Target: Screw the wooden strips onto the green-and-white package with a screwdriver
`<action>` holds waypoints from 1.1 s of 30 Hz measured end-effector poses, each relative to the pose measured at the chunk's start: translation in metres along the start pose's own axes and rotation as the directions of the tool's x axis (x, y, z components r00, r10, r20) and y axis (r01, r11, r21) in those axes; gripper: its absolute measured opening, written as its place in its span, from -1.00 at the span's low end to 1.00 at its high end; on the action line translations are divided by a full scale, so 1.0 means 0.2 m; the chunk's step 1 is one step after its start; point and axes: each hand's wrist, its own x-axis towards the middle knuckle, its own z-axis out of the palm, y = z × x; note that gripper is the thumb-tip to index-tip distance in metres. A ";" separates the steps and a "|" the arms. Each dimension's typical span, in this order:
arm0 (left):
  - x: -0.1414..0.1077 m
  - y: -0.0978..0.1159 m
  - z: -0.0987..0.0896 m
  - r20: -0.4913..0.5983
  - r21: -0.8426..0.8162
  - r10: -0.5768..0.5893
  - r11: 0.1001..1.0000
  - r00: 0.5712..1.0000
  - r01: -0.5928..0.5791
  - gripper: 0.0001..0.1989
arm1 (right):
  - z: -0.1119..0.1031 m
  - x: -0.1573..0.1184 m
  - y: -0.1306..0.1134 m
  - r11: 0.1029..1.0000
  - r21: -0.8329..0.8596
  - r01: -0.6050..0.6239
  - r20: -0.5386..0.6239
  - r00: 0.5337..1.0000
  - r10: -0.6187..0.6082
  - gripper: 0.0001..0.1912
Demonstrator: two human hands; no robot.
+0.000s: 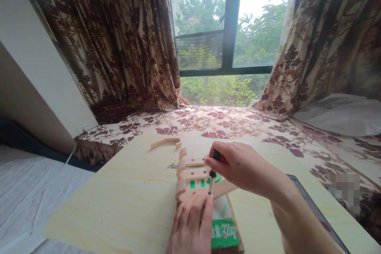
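One screwdriver (212,174) clamped in right hand (241,163), shaft (211,184) steep above box (225,234), tip (210,193) beside left hand (190,226); fingers (195,203) over wooden hook (181,195), clamping unclear.

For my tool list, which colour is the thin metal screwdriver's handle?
The handle is black; the head view shows it.

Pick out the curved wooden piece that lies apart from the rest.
The lone curved piece, left of the row's far end. It lies on the tabletop; the other curved pieces line up close together.
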 end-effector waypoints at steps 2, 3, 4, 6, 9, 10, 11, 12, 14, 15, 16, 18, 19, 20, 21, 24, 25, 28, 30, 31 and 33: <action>0.00 -0.01 -0.02 0.063 -0.009 0.010 1.000 0.998 -0.010 -0.67 | -0.02 -0.01 -0.01 0.998 0.035 0.046 0.028 0.998 -0.047 -0.83; 0.00 -0.01 -0.03 0.082 -0.008 0.013 1.000 0.997 -0.012 -0.66 | -0.02 -0.02 -0.02 0.994 0.067 0.082 0.051 0.995 -0.085 -0.87; 0.00 -0.01 -0.04 0.091 -0.004 0.014 1.000 0.996 -0.014 -0.65 | -0.03 -0.03 -0.02 0.988 0.102 0.116 0.073 0.990 -0.123 -0.89; 0.00 -0.02 -0.05 0.092 0.003 0.019 1.000 0.996 -0.019 -0.65 | -0.04 -0.03 -0.03 0.979 0.144 0.147 0.097 0.982 -0.162 -0.90; 0.00 -0.01 -0.03 0.069 0.002 0.017 1.000 0.997 -0.017 -0.67 | -0.03 -0.02 -0.02 0.989 0.103 0.106 0.078 0.990 -0.115 -0.86; 0.00 -0.01 -0.01 0.045 0.001 0.009 1.000 0.999 -0.009 -0.68 | -0.02 -0.01 -0.01 0.994 0.076 0.083 0.068 0.994 -0.088 -0.85; 0.00 0.00 0.00 0.004 0.005 -0.004 1.000 1.000 0.004 -0.69 | -0.02 -0.01 -0.01 0.997 0.049 0.062 0.055 0.996 -0.065 -0.84; 0.00 0.01 0.02 -0.044 0.015 -0.022 1.000 0.999 0.023 -0.71 | -0.01 0.00 0.00 0.999 0.024 0.039 0.042 0.998 -0.040 -0.82; 0.00 0.02 0.05 -0.133 0.032 -0.050 0.998 0.990 0.055 -0.75 | 0.00 0.00 0.01 1.000 -0.002 0.008 0.023 1.000 -0.008 -0.82; 0.00 0.03 0.06 -0.157 0.035 -0.060 0.997 0.986 0.067 -0.76 | -0.01 -0.01 0.01 1.000 0.004 0.007 0.024 1.000 -0.007 -0.84; 0.00 0.03 0.06 -0.171 0.036 -0.068 0.997 0.983 0.075 -0.76 | -0.01 -0.02 0.01 0.999 0.025 0.021 0.034 0.999 -0.022 -0.87; 0.01 0.02 0.05 -0.150 0.034 -0.065 0.997 0.987 0.071 -0.75 | -0.03 -0.03 -0.01 0.992 0.103 0.077 0.076 0.993 -0.085 -0.89; 0.01 0.02 0.03 -0.113 0.036 -0.047 0.998 0.992 0.052 -0.74 | -0.04 -0.04 -0.01 0.984 0.144 0.107 0.098 0.988 -0.122 -0.90; 0.01 0.01 0.01 -0.066 0.041 -0.019 0.999 0.998 0.022 -0.72 | -0.04 -0.04 -0.02 0.977 0.172 0.130 0.110 0.983 -0.150 -0.90; 0.01 0.00 0.00 -0.015 0.046 0.015 0.999 1.000 -0.015 -0.70 | -0.04 -0.04 -0.02 0.973 0.183 0.143 0.113 0.980 -0.165 -0.89; 0.01 -0.04 -0.05 0.088 0.067 0.099 0.992 0.991 -0.105 -0.66 | -0.02 -0.01 -0.02 0.985 0.129 0.112 0.083 0.989 -0.123 -0.85; 0.01 -0.05 -0.06 0.096 0.075 0.120 0.989 0.988 -0.127 -0.66 | -0.01 0.00 -0.01 0.991 0.101 0.084 0.065 0.994 -0.091 -0.84; 0.00 -0.06 -0.05 0.090 0.076 0.130 0.988 0.987 -0.137 -0.66 | 0.01 0.02 0.01 0.999 0.049 0.020 0.028 0.999 -0.021 -0.78; 0.00 -0.03 -0.01 0.047 0.059 0.086 0.994 0.995 -0.089 -0.65 | 0.00 0.01 0.01 0.997 0.066 0.041 0.036 0.998 -0.043 -0.81; 0.00 -0.02 0.01 0.007 0.046 0.051 0.998 0.999 -0.052 -0.65 | -0.01 -0.01 0.00 0.993 0.093 0.070 0.050 0.996 -0.075 -0.83; -0.01 0.02 0.05 -0.131 0.025 -0.056 0.998 0.990 0.059 -0.66 | -0.05 -0.03 -0.01 0.978 0.162 0.132 0.079 0.986 -0.146 -0.87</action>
